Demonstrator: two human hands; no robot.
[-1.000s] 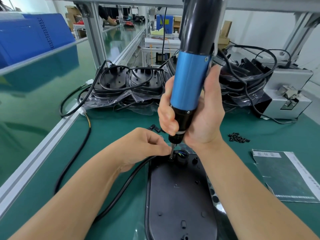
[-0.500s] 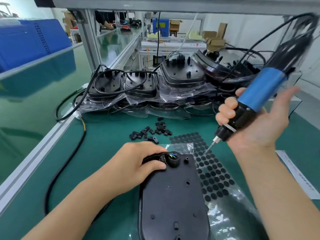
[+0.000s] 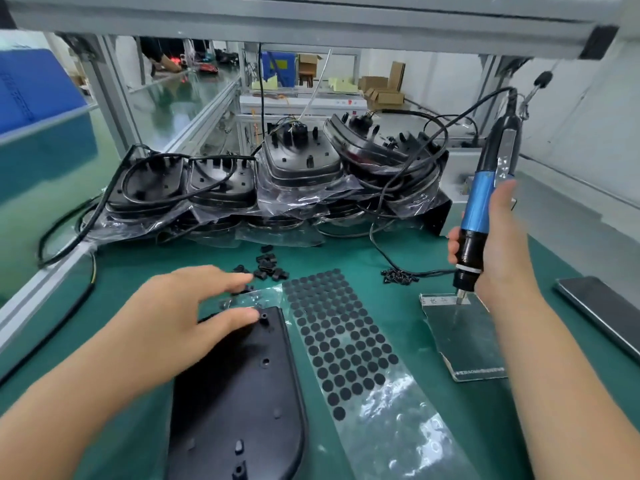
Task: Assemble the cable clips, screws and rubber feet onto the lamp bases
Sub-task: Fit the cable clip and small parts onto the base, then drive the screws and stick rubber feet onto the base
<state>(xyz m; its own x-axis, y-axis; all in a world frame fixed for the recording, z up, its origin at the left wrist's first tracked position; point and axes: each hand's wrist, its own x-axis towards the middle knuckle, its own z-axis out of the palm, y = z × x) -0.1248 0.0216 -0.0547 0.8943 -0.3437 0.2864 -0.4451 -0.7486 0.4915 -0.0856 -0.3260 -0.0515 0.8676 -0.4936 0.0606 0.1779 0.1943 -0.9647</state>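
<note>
Green counter [image 3: 415, 244], stacked bases behind. Left hand [image 3: 194, 317] spread flat, steadying base [image 3: 239, 393]. Right of base: feet sheet [image 3: 343, 337], within reach. Farther right, right hand [image 3: 502, 247] clasping driver [image 3: 479, 209], parked upright, clear of base.

Factory assembly-line workstation
A green bench mat [image 3: 433, 244] in an aluminium frame [image 3: 114, 95], stacked bagged lamp bases [image 3: 298, 161] at the far edge, a hanging electric screwdriver [image 3: 479, 209] on the right, and further benches and cardboard boxes [image 3: 381, 88] beyond
</note>
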